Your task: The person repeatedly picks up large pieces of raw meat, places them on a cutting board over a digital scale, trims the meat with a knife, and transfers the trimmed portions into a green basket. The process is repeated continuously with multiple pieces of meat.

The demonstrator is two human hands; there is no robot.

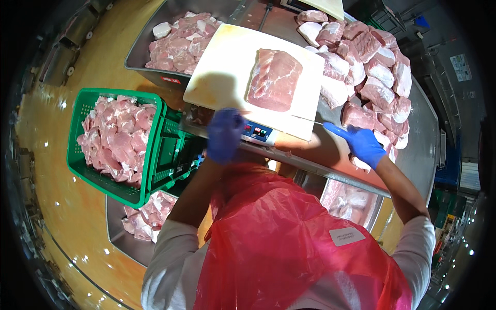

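Observation:
My right hand (360, 144), in a blue glove, holds a knife (310, 120) with its index finger laid along it, the thin blade reaching over the white cutting board (217, 57). My blue-gloved left hand (225, 135) is blurred by motion near the board's lower left corner, beside the scale's display (258, 132); what its fingers do is unclear. A flat boneless piece of pink meat (274, 80) lies on the board, which rests on the scale.
Many meat chunks (377, 67) pile on the steel table (421, 139) at right. A steel tub (139, 57) of meat stands upper left. A green crate (77, 134) of trimmings stands left, over another steel tub (124, 248). A further tray of meat (346, 201) sits below the table.

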